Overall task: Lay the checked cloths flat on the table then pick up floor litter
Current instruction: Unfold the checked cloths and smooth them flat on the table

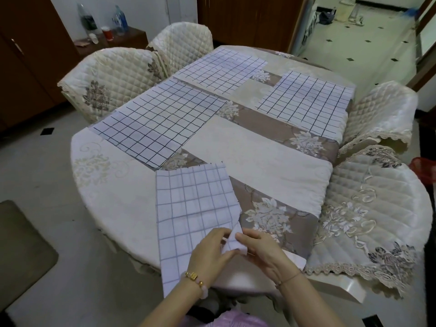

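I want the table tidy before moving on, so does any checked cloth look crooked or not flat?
Yes. The nearest cloth is not flat: it hangs over the table edge, and its corner is bunched between the left hand and right hand. The left cloth, far cloth and right cloth lie flat.

Two hands work a corner of a checked cloth at the table's near edge.

The left hand and right hand pinch the turned-up corner of the near cloth, which lies partly on the table and hangs over its near edge. Three more checked cloths lie flat: the left cloth along the left edge, the far cloth just beside it toward the far left corner, and the right cloth at the right edge. Quilted chairs stand along the left and right edges.
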A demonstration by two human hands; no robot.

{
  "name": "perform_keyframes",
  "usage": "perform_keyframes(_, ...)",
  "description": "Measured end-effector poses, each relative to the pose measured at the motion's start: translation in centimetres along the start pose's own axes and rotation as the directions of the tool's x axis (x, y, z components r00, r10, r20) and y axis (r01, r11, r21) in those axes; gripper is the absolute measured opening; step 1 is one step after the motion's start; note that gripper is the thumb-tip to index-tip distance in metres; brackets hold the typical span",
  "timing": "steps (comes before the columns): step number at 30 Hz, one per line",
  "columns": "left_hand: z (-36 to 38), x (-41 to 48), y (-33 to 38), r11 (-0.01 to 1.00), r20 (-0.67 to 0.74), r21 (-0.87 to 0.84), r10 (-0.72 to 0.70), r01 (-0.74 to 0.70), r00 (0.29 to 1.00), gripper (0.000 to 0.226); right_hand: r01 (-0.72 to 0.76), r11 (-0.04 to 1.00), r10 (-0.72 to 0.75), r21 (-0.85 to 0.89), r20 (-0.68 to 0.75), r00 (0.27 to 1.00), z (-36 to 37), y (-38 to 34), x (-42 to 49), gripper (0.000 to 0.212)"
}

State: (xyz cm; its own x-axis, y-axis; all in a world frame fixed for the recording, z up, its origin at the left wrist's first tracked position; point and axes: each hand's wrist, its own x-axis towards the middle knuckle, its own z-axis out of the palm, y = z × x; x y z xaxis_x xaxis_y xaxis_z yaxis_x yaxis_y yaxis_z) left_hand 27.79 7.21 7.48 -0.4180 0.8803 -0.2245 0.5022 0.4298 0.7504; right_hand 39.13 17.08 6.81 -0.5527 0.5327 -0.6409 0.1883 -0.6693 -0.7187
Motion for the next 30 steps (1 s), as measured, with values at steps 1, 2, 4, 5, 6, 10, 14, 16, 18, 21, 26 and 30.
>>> perform_keyframes(1, -0.1, 0.1, -0.2, 0.998, -0.024, -0.056, -0.017, 0.016, 1.0, 0.029, 0.009, 1.0, -0.009, -0.021, -0.014, 1.0, 0.1, 0.0, 0.0, 0.014)
perform_keyframes(2, -0.3, 0.2, -0.4, 0.993, -0.034, -0.114, -0.033, 0.029, 0.999, 0.02, 0.018, 0.999, -0.019, -0.04, -0.03, 0.999, 0.1, 0.1, 0.0, 0.011)
perform_keyframes(4, -0.6, 0.1, -0.6, 0.978, -0.063, -0.205, -0.044, 0.03, 0.997, 0.01, 0.038, 0.997, -0.041, -0.068, -0.056, 0.998, 0.1, 0.2, 0.2, 0.012)
perform_keyframes(5, -0.7, 0.1, -0.7, 0.965, -0.083, -0.258, -0.061, 0.038, 0.995, 0.007, 0.045, 0.996, -0.051, -0.084, -0.072, 0.996, 0.1, 0.2, 0.2, 0.014)
perform_keyframes(6, -0.8, 0.0, -0.8, 0.944, -0.109, -0.327, -0.096, 0.055, 0.989, 0.011, 0.055, 0.994, -0.063, -0.093, -0.087, 0.994, 0.2, 0.1, 0.1, 0.016)
perform_keyframes(10, -3.0, 0.7, -2.6, 0.831, -0.28, -0.551, -0.275, 0.08, 0.92, 0.025, 0.114, 0.988, -0.13, -0.108, -0.16, 0.979, -0.8, -0.4, 0.2, 0.021)
perform_keyframes(14, -7.2, 1.2, -5.5, 0.672, -0.43, -0.741, -0.469, -0.005, 0.771, 0.014, 0.162, 0.975, -0.197, -0.151, -0.265, 0.944, -3.3, -0.9, 0.4, 0.021)
perform_keyframes(16, -9.0, 1.0, -8.0, 0.611, -0.454, -0.791, -0.549, -0.034, 0.702, 0.011, 0.177, 0.974, -0.212, -0.142, -0.296, 0.931, -4.6, -1.0, 0.5, 0.017)
perform_keyframes(18, -10.3, 0.6, -10.6, 0.595, -0.458, -0.804, -0.599, -0.018, 0.657, 0.005, 0.181, 0.97, -0.226, -0.164, -0.326, 0.918, -5.8, -0.9, 0.7, 0.021)
perform_keyframes(21, -11.1, -0.2, -13.2, 0.588, -0.47, -0.809, -0.663, 0.017, 0.583, 0.017, 0.181, 0.959, -0.252, -0.22, -0.358, 0.899, -6.9, -0.6, 1.2, 0.025)
perform_keyframes(26, -11.1, -1.6, -15.7, 0.466, -0.382, -0.884, -0.762, 0.033, 0.523, 0.03, 0.202, 0.94, -0.3, -0.274, -0.382, 0.874, -7.8, -0.2, 1.1, 0.013)
perform_keyframes(30, -10.6, -2.4, -16.2, 0.449, -0.334, -0.889, -0.768, 0.089, 0.546, 0.031, 0.151, 0.938, -0.275, -0.313, -0.401, 0.874, -8.6, 0.4, 1.3, 0.015)
